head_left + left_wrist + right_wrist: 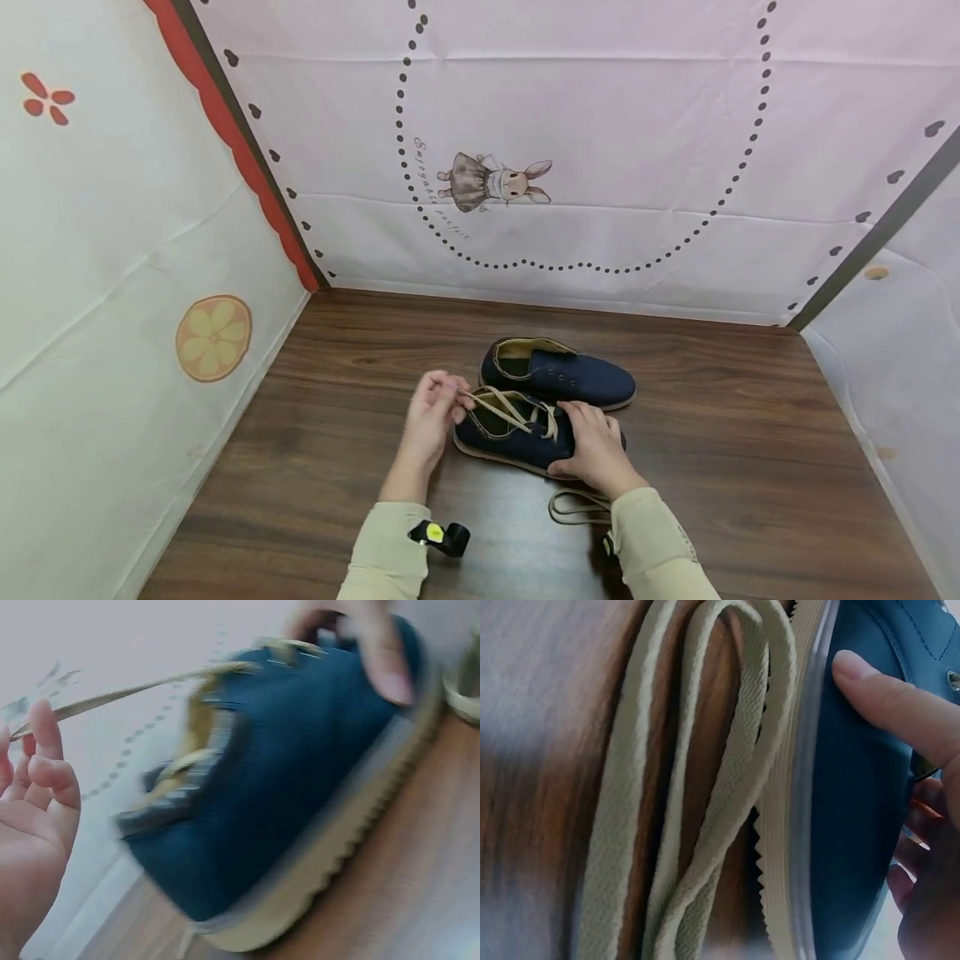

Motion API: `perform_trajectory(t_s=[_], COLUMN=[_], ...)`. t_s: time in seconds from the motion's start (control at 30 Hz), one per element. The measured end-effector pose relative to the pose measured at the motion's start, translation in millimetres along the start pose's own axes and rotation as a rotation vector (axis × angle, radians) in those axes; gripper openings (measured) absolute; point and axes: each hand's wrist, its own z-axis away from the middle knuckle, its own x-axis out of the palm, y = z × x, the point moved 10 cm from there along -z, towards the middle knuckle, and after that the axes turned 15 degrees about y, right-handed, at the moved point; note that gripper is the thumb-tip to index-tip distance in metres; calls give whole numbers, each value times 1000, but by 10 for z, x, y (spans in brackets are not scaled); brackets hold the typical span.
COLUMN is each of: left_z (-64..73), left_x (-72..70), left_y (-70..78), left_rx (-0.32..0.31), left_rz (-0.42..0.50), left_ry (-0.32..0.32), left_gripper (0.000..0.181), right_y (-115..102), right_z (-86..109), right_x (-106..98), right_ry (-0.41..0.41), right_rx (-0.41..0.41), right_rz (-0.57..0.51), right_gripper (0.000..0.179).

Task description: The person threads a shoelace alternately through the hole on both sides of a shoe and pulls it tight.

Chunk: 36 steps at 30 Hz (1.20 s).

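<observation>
A dark blue shoe [510, 446] with a beige sole stands on the wooden surface, its toe pointing right. Beige lace runs through its front eyelets. My left hand [437, 407] pinches one lace [135, 691], which is drawn taut from the eyelets toward the heel side in the left wrist view. Across the toe, my right hand [594, 442] grips the shoe, the thumb on the near side and the fingers over the far side. Just behind stands a second blue shoe [592, 379], its eyelets bare of lace.
A loose beige lace [727, 750] lies folded in loops on the wooden surface [315, 467], close beside the near shoe's sole. White printed cloth walls [600, 167] enclose the surface at the back and both sides.
</observation>
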Motion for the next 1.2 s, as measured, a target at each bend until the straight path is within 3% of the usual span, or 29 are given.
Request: perform_trajectory(t_s=[0.13,0.2,0.27,0.33,0.37,0.47,0.5,0.57,0.73,0.8,0.87,0.93,1.07,1.13,1.2], left_z=[-49,-55,-76,-111,-129,-183,-198,-222,-231,-217,-224,-243,-304,-332,-356], left_x=[-160,-203,-294,-450,-533,-703,-718,-677,-428,-328,-229,-164,-157,-172,-207], left_y=[180,204,181,145,125,70,53,-24,-396,-540,-635,-652,-486,-335,-186], left_rx=[16,8,-6,9,17,34,39,18,-177,-238,-254,-235,-182,-139,-104], left_rz=[88,107,77,-63,-185,-697,-846,-1042,-1176,-1225,-1222,-1130,-660,-424,-271], left_ry=[60,80,155,268,320,384,373,303,95,27,-11,21,236,327,398], left_gripper=[5,4,5,5,6,12,16,26,70,78,72,55,25,23,24], right_y=[-3,-8,-17,-22,-23,-19,-17,-13,-11,-17,-13,-15,-33,-31,-21], right_z=[-2,-5,-9,-13,-13,-8,-4,3,15,20,28,40,45,39,31], right_x=[9,10,12,17,20,27,27,25,20,25,36,54,58,39,16], right_ry=[-2,-4,-4,-3,-1,-2,-3,-8,-6,-3,-3,-11,-12,-2,10], right_rx=[0,4,3,3,3,4,5,9,12,11,16,19,12,11,12], right_rz=[-8,-13,-15,-14,-13,-7,-4,-2,-3,-5,-10,-17,-25,-24,-21], right_gripper=[94,94,94,94,94,94,93,93,92,92,92,92,91,91,91])
